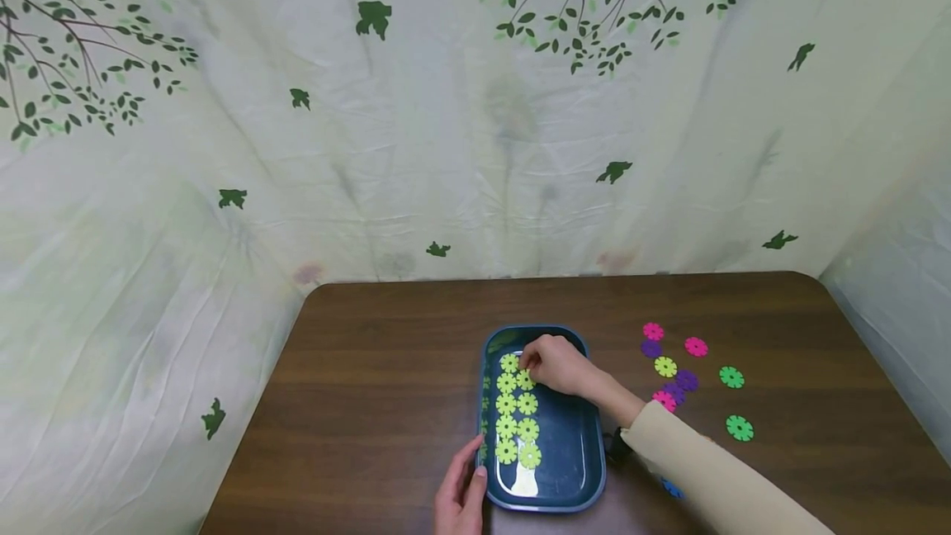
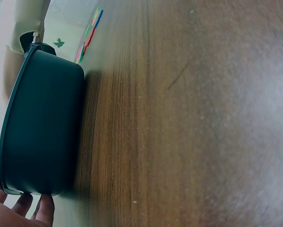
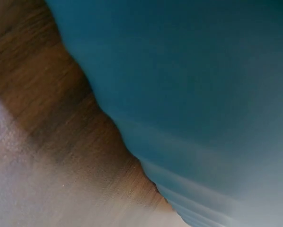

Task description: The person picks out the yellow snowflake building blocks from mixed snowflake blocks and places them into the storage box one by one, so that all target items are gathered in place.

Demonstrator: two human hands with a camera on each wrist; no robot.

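Observation:
A deep blue rectangular tray (image 1: 572,436) holds two columns of yellow flower-shaped pieces (image 1: 527,429) along its left half. Over the tray's far end, my right hand (image 1: 557,363) has its fingers bent down in a pinch at a yellow flower piece (image 1: 524,380) at the top of the right-hand column; the fingertips partly cover it. My left hand (image 1: 462,495) holds the tray's near left side, thumb and fingers at the rim. In the left wrist view, its fingers (image 2: 46,208) reach the tray's outer wall (image 2: 47,123). The right wrist view is filled by the tray's blurred blue side (image 3: 179,94).
Right of the tray, pink (image 1: 696,346), purple (image 1: 687,380), green (image 1: 731,376) and yellow (image 1: 664,366) flower pieces lie on the brown wooden table (image 1: 386,403). A blue piece (image 1: 672,488) is partly under the right sleeve (image 1: 713,469). A leaf-patterned white cloth (image 1: 446,147) hangs behind.

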